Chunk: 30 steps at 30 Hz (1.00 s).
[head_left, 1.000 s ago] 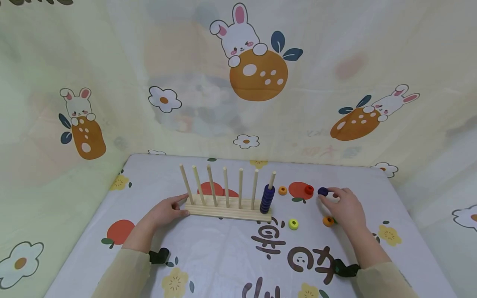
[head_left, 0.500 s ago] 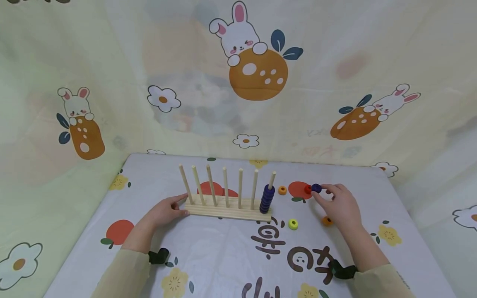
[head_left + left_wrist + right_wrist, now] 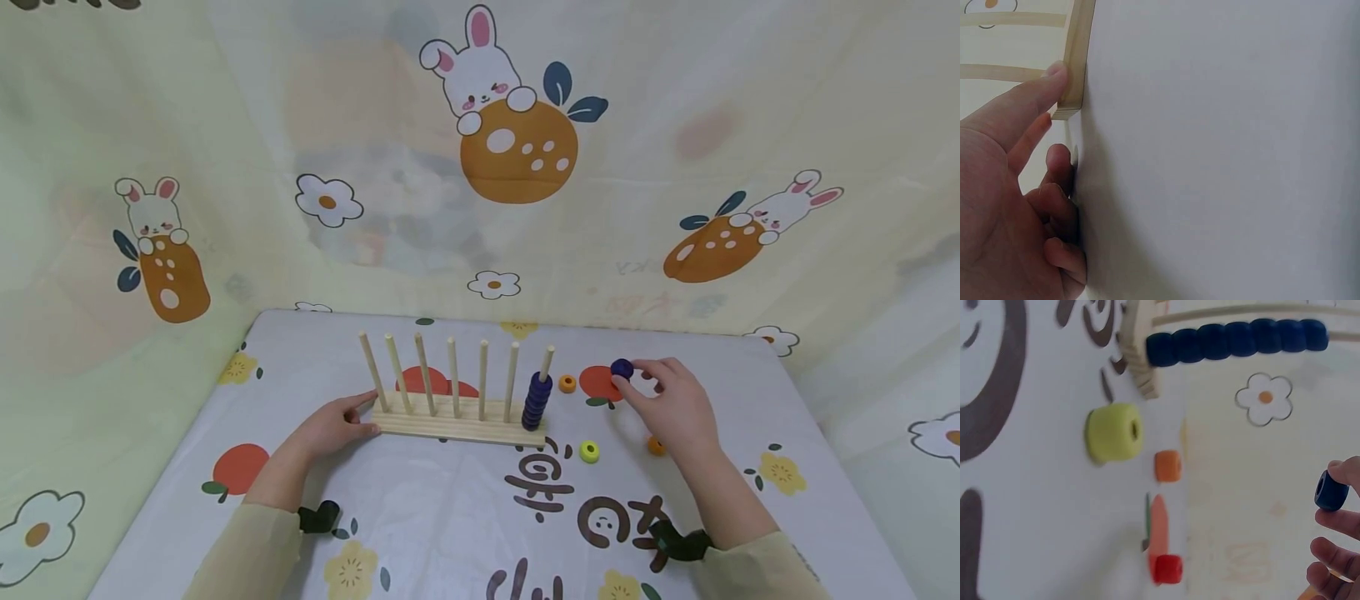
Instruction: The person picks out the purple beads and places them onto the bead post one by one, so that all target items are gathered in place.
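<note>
A wooden stand (image 3: 453, 423) with a row of upright pegs rests on the table. My left hand (image 3: 335, 425) grips its left end, thumb (image 3: 1054, 84) at the front edge and index finger at the back. Several dark blue beads (image 3: 537, 400) are stacked on the rightmost peg, whose top sticks out above them. To the right of the stand, my right hand (image 3: 678, 408) pinches one more dark blue bead (image 3: 1332, 490) between thumb and index finger, raised above the tabletop. Its hole faces sideways in the right wrist view.
A yellow-green bead (image 3: 589, 452) and an orange bead (image 3: 567, 384) lie just right of the stand. Another orange bead (image 3: 657, 446) is partly covered by my right hand. A red bead (image 3: 1168, 569) shows in the right wrist view. A patterned cloth wall (image 3: 405, 250) rises behind the table.
My right hand has moved left and slightly up with the blue bead, which now hides the red bead in the head view. The left hand and the stand have stayed put.
</note>
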### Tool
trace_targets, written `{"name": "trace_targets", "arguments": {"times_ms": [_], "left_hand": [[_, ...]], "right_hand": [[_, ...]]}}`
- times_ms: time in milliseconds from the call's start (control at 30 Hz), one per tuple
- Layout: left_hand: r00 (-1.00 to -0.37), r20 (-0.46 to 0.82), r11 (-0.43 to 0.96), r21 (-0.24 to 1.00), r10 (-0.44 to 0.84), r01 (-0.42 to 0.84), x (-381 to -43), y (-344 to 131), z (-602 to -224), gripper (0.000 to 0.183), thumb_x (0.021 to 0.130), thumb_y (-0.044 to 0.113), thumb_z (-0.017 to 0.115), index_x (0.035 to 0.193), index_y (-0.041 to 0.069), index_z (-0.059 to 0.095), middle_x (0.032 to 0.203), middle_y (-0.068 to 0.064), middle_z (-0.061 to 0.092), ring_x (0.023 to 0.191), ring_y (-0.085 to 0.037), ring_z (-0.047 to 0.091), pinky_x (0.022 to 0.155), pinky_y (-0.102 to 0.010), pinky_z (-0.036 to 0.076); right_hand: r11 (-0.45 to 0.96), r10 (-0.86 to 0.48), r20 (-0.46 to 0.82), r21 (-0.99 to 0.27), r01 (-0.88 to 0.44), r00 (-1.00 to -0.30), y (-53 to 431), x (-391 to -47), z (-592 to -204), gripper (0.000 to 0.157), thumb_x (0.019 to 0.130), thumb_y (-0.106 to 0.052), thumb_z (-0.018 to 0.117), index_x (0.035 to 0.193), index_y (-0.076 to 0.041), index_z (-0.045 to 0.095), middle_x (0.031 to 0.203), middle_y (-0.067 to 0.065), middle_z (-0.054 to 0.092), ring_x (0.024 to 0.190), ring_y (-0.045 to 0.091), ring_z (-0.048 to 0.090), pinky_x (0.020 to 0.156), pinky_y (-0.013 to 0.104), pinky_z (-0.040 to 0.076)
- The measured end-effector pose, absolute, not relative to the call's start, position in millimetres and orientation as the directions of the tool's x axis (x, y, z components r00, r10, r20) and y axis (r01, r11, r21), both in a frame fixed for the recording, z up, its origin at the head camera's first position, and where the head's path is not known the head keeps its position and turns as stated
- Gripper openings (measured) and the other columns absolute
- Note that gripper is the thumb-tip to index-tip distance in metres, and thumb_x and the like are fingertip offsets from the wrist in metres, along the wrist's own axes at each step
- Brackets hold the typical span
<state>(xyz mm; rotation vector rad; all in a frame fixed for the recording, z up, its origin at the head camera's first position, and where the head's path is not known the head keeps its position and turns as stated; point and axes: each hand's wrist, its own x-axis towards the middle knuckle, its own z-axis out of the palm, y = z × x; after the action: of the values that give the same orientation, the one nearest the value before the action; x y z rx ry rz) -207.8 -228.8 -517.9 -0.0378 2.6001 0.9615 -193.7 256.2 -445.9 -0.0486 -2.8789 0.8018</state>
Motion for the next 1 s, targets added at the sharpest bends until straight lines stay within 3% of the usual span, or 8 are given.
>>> {"name": "trace_targets", "arguments": {"times_ms": [700, 1000], "left_hand": [[-0.933, -0.347, 0.770, 0.619, 0.092, -0.155, -206.7, -226.1, -516.5, 0.069, 0.089, 0.031, 0.075, 0.150, 0.019, 0.046, 0.084, -0.006, 0.051, 0.078, -0.019, 0.047, 0.070, -0.034, 0.038], [-0.929, -0.358, 0.775, 0.612, 0.094, -0.158, -208.3, -227.3, -517.3, 0.070, 0.089, 0.032, 0.075, 0.150, 0.018, 0.045, 0.085, -0.006, 0.052, 0.079, -0.020, 0.048, 0.070, -0.035, 0.038]], "right_hand": [[0.805, 0.041, 0.239, -0.583, -0.110, -0.970, 210.9, -183.7, -405.3, 0.056, 0.091, -0.053, 0.065, 0.128, -0.011, 0.065, 0.116, 0.010, 0.059, 0.099, 0.027, 0.052, 0.079, 0.042, 0.047], [0.770, 0.028, 0.279, -0.618, -0.157, -0.960, 195.1, -183.2, -394.3, 0.053, 0.092, -0.051, 0.065, 0.127, -0.011, 0.066, 0.117, 0.009, 0.058, 0.108, 0.029, 0.052, 0.087, 0.048, 0.047]]}}
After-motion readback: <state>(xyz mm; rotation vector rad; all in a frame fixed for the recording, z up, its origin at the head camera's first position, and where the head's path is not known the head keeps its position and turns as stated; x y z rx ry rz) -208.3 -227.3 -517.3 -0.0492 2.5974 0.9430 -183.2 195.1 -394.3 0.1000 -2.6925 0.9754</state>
